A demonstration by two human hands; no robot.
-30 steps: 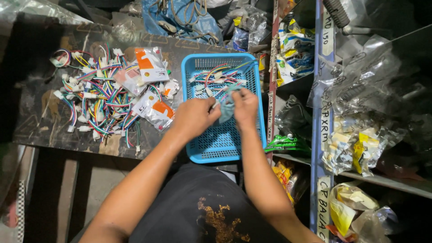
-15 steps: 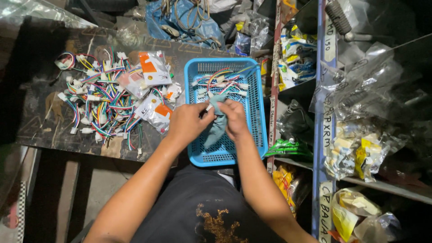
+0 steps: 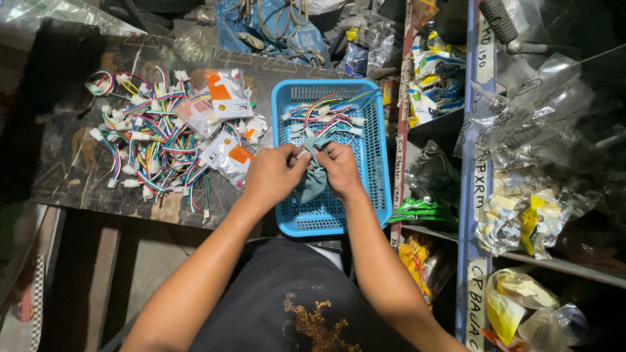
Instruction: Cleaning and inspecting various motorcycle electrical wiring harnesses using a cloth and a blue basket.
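Gripping a small teal plastic bag (image 3: 314,181) at frame centre, both hands are meeting over the blue basket (image 3: 376,195). Left hand (image 3: 274,175) is pinching the bag's top edge from the left; right hand (image 3: 339,168) is clenching it from the right, bag hanging between and just below them. Wire harnesses (image 3: 326,118) are lying in the basket's upper part. Left of frame, more coloured harnesses (image 3: 153,140) and packets (image 3: 225,94) are covering the bench (image 3: 65,176).

We see a cramped parts shop or repair workshop: a worn bench (image 3: 78,176) heaped with coloured wire harnesses (image 3: 153,140), beside labelled shelves (image 3: 479,195) crammed with bagged spare parts (image 3: 528,218).
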